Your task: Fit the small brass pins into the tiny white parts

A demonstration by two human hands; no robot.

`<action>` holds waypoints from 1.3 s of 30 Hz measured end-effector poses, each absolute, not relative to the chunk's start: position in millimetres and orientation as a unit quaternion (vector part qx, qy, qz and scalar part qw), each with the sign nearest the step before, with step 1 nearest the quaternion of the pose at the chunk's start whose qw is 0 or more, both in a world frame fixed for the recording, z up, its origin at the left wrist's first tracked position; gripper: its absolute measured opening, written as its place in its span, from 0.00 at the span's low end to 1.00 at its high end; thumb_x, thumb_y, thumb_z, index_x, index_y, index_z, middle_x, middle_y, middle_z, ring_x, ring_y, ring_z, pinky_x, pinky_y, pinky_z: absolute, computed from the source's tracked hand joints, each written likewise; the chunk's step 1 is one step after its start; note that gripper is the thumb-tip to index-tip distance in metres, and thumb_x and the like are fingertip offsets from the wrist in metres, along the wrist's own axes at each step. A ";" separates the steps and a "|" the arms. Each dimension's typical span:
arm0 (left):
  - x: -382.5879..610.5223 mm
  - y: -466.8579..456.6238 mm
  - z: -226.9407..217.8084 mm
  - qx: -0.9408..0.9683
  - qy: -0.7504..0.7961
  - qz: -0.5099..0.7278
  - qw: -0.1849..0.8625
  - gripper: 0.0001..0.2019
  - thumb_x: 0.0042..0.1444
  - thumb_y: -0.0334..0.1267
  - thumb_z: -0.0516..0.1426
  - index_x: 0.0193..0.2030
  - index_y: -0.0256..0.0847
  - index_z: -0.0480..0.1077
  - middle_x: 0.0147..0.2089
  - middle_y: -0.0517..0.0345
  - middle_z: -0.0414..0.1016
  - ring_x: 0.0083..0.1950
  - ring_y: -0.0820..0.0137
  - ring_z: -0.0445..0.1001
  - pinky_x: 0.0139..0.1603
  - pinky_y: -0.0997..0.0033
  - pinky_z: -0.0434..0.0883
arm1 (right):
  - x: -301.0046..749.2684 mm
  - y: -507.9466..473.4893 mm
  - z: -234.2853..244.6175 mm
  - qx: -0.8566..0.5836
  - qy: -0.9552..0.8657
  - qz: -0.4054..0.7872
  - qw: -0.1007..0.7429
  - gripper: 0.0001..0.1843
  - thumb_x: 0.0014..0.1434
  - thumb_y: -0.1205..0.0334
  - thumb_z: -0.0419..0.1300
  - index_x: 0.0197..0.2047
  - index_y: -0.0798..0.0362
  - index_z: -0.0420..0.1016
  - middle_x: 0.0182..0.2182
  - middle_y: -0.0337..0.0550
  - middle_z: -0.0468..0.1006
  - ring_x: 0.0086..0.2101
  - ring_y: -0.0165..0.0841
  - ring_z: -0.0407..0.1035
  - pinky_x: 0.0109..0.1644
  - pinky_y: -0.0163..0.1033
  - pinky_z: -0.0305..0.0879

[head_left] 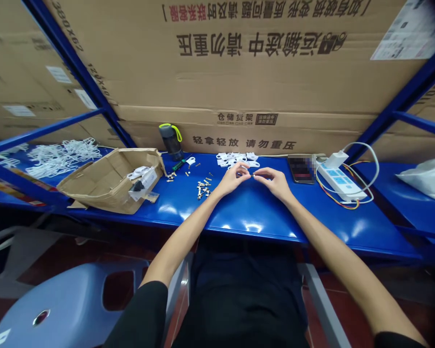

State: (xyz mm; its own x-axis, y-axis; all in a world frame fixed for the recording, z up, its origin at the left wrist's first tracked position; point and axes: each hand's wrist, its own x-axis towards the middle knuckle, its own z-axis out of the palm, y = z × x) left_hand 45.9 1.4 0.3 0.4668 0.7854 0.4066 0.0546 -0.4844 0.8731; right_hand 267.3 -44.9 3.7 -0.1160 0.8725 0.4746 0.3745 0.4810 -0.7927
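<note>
A tiny gold metal piece [253,177] sits where the two hands meet. It is too small to tell if it is a screw or a pin. The left hand [232,179] and the right hand [274,182] both pinch it at the tips of their fingers, and the other fingers curl in. The hands are up just above the blue metal shelf [254,213], near its middle. A small, firm pinch from both sides is a good way to keep so tiny a piece from slipping, and slow, close fingers help too. Just left of the hands lies a heap of small gold parts [203,189]. Behind the hands is a row of white plastic clips [236,159]. Farther left are a green-handled screwdriver [178,165], a water bottle [171,141], and a torn cardboard box [107,186]. Off to the right are a phone [300,169] and a white power strip [339,181].
</note>
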 end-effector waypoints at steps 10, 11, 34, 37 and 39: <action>44.7 -0.6 2.5 0.772 0.272 0.448 0.359 0.15 0.63 0.42 0.65 0.53 0.40 0.72 0.42 0.55 0.83 0.44 0.66 0.81 0.49 0.66 0.74 | 271.4 -40.8 -2.4 -0.472 -0.714 0.233 0.461 0.15 0.63 0.46 0.69 0.40 0.47 0.88 0.41 0.43 0.89 0.41 0.44 0.81 0.48 0.47 0.74; 44.7 -0.4 2.6 0.773 0.273 0.446 0.359 0.15 0.63 0.42 0.66 0.52 0.40 0.72 0.42 0.55 0.83 0.44 0.66 0.81 0.49 0.66 0.74 | 271.2 -41.0 -2.4 -0.471 -0.715 0.236 0.459 0.15 0.63 0.45 0.69 0.41 0.47 0.88 0.41 0.43 0.89 0.41 0.44 0.81 0.48 0.47 0.74; 43.0 1.4 -1.0 0.776 0.264 0.430 0.378 0.22 0.59 0.52 0.70 0.51 0.39 0.76 0.40 0.53 0.84 0.40 0.65 0.81 0.46 0.65 0.74 | 263.6 -47.4 2.8 -0.455 -0.711 0.274 0.461 0.20 0.61 0.39 0.68 0.39 0.49 0.87 0.40 0.46 0.88 0.42 0.46 0.81 0.49 0.49 0.75; 40.8 0.5 2.3 0.782 0.262 0.421 0.378 0.20 0.59 0.50 0.70 0.51 0.39 0.77 0.40 0.53 0.84 0.40 0.66 0.81 0.46 0.65 0.74 | 263.3 -47.1 1.5 -0.454 -0.715 0.269 0.459 0.20 0.62 0.40 0.67 0.39 0.48 0.86 0.40 0.45 0.88 0.41 0.45 0.81 0.48 0.49 0.75; 39.2 1.1 2.9 0.783 0.264 0.416 0.380 0.20 0.59 0.49 0.70 0.51 0.39 0.77 0.40 0.53 0.85 0.40 0.65 0.81 0.46 0.65 0.74 | 263.3 -47.1 0.4 -0.454 -0.724 0.255 0.452 0.19 0.64 0.41 0.66 0.39 0.48 0.86 0.41 0.45 0.88 0.41 0.45 0.80 0.48 0.48 0.75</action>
